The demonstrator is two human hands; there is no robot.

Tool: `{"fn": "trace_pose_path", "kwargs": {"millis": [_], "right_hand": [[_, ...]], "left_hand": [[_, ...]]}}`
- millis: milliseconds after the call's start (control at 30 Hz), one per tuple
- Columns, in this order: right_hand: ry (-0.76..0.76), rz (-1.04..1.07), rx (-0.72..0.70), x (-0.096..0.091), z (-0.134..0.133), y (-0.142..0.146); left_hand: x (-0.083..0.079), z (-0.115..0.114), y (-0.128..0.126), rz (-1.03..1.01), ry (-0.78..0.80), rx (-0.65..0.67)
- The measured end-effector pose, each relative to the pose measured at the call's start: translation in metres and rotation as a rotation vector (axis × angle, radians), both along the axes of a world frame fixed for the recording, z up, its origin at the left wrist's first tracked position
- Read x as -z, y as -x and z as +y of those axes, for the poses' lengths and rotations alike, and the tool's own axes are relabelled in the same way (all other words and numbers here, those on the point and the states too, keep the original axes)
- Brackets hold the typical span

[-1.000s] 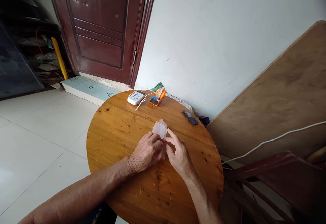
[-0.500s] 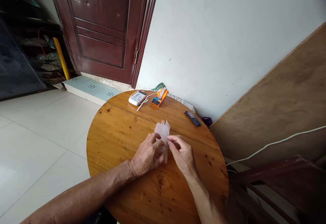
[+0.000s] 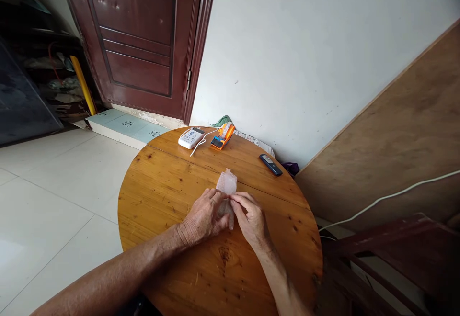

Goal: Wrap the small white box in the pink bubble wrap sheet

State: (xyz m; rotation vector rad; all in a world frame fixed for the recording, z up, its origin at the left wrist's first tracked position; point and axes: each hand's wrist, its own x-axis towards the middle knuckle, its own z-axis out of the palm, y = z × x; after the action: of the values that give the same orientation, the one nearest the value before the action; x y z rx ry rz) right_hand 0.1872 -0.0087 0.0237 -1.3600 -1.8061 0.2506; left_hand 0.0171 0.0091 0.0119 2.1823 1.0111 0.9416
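A small crumpled clear plastic bag (image 3: 226, 183) lies on the round wooden table (image 3: 168, 191) near its middle. My left hand (image 3: 201, 216) rests on the table with its fingers curled onto the bag's near end. My right hand (image 3: 250, 218) is beside it, fingertips pinched on the same end of the bag. Both hands touch each other over the plastic. What is inside the bag, if anything, I cannot make out.
At the table's far edge lie a white box with a cord (image 3: 191, 137), an orange tape dispenser (image 3: 222, 137) and a dark phone (image 3: 270, 164). A wooden board (image 3: 395, 129) leans against the wall at right; a dark door (image 3: 140, 38) stands behind.
My right hand's fingers, stretched out a second ago, have curled and moved left onto the bag. The bag's upper end flattened a little. My left hand has barely moved.
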Motion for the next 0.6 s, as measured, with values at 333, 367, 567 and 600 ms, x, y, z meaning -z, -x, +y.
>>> {"fn": "trace_pose_path", "kwargs": {"millis": [333, 367, 567, 600], "right_hand": [[0.078, -0.052, -0.046, -0.007, 0.004, -0.002], [0.102, 0.0, -0.054, -0.007, 0.004, -0.004], [0.266, 0.283, 0.191, -0.007, 0.01, -0.027], [0.326, 0.322, 0.235, -0.007, 0.014, -0.029]], "left_hand": [[-0.005, 0.0, 0.002, 0.066, -0.074, 0.063], [-0.005, 0.0, 0.002, 0.076, -0.085, 0.061], [-0.005, 0.0, 0.001, 0.091, -0.135, 0.053], [-0.006, 0.0, 0.001, 0.087, -0.133, 0.052]]}}
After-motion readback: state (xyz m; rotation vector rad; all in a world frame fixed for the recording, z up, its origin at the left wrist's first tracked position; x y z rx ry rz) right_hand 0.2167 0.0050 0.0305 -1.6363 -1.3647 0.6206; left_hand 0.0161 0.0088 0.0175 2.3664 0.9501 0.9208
